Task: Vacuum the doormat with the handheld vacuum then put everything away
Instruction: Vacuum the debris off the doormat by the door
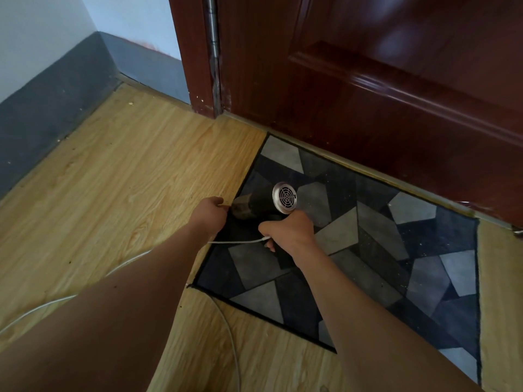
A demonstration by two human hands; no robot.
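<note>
Both arms are stretched forward and down, forearms bare, toward the left end of the doormat [368, 236]. The handheld vacuum [261, 203] is held low over that left end, its dark body pointed left with the nozzle at the mat's edge and the silver grille [285, 198] turned up toward the camera. The right hand [291, 230] is seen knuckles up, its fingers clamped round the vacuum's handle, which is mostly hidden under the hand. A white cable [240, 241] is run out from under that hand, leftward behind the left forearm and across the wooden floor [127, 179].

The left hand [210, 212] is set just beside the nozzle at the mat's edge, wrist straight, fingers curled downward. Whether anything is pinched there cannot be told.

The doormat is laid flat on the floor against the threshold of the dark red door [396, 80].
</note>
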